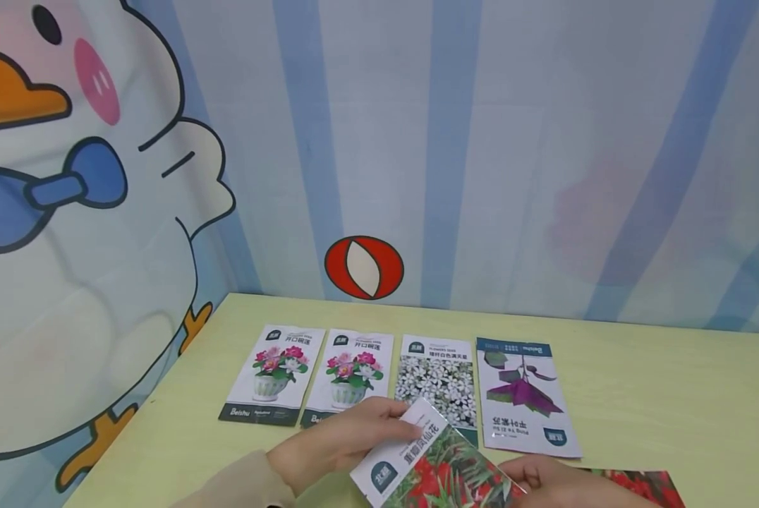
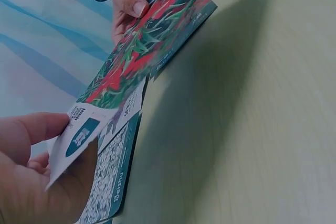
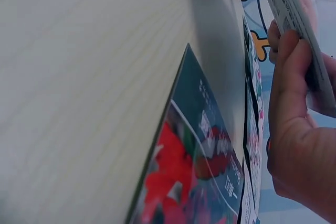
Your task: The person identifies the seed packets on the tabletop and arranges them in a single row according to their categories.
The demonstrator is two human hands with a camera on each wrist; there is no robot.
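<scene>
A seed packet (image 1: 443, 458) with red flowers and green leaves is held tilted above the table between both hands. My left hand (image 1: 354, 434) pinches its white printed end, thumb on the front face. At the opposite end, my right hand (image 1: 547, 483) grips the edge, with the thumb on the front in the left wrist view. Beneath the raised packet lies a white-flower packet (image 1: 436, 377), partly covered in the head view. Another red-flowered packet (image 3: 194, 177) with a dark green end lies on the table by my right hand.
Two matching packets with potted pink flowers, one at the left end (image 1: 271, 374) and one beside it (image 1: 354, 367), lie in a row on the pale yellow table (image 1: 164, 430). A purple-leaf packet (image 1: 525, 395) lies upside down at the row's right end. A printed cloth backdrop (image 1: 379, 141) hangs behind.
</scene>
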